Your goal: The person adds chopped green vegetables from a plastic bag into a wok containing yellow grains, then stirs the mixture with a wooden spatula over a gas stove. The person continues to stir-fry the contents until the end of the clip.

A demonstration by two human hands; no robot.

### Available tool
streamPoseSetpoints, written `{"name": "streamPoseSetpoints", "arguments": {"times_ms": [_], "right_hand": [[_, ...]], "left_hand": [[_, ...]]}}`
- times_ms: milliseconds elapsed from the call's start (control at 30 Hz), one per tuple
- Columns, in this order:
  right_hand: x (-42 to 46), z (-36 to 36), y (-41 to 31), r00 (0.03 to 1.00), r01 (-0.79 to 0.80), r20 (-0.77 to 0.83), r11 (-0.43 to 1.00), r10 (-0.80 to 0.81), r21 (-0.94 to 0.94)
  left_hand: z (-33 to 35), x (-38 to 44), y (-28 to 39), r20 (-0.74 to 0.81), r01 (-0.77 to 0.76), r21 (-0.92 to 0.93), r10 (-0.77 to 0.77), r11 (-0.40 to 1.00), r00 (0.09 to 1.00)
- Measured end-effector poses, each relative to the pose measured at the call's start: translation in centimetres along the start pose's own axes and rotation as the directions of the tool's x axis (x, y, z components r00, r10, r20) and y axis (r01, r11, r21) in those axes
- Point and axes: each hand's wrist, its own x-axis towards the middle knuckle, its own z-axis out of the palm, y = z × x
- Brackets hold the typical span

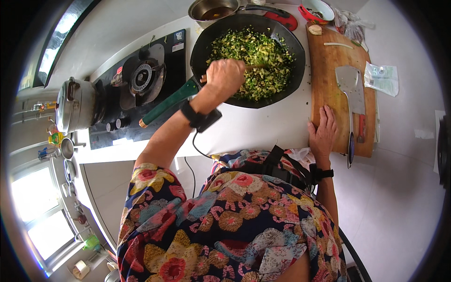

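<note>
My left hand is closed around a wooden utensil, probably chopsticks. It is over a black wok holding chopped greens mixed with yellow bits; the mixture at the utensil's far end is blurred. The wok stands on the white counter, its green handle extending over the cooktop. My right hand lies palm down on the near left edge of a wooden cutting board, fingers slightly apart, holding nothing. Right of it on the board are a metal spatula and a cleaver with a red handle.
A gas cooktop and a lidded metal pot are at left. Behind the wok stand a steel pan with dark liquid and a red-and-white bowl. Plastic bags and a white packet lie by the board.
</note>
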Motion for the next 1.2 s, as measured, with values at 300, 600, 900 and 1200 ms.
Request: {"name": "streamPoseSetpoints", "arguments": {"times_ms": [300, 600, 900, 1200], "right_hand": [[-0.1, 0.3, 0.2, 1.000, 0.000, -0.013, 1.000, 0.000, 0.003], [0.0, 0.1, 0.1, 1.000, -0.018, 0.006, 1.000, 0.018, -0.013], [-0.1, 0.1, 0.0, 0.999, 0.018, -0.029, 1.000, -0.018, -0.006], [0.0, 0.1, -0.2, 1.000, -0.001, -0.026, 1.000, 0.000, -0.017]], "left_hand": [[-3.2, -1.2, -2.6, -0.063, 0.127, 0.089, -0.122, 0.988, 0.991], [-2.2, -4.0, -0.8, 0.155, -0.042, -0.001, 0.042, 0.999, 0.987], [-2.9, -2.4, -4.7, -0.042, 0.102, 0.073, -0.099, 0.992, 0.994], [-3.0, -5.1, -3.8, 0.199, -0.071, 0.040, 0.061, 0.997, 0.978]]}}
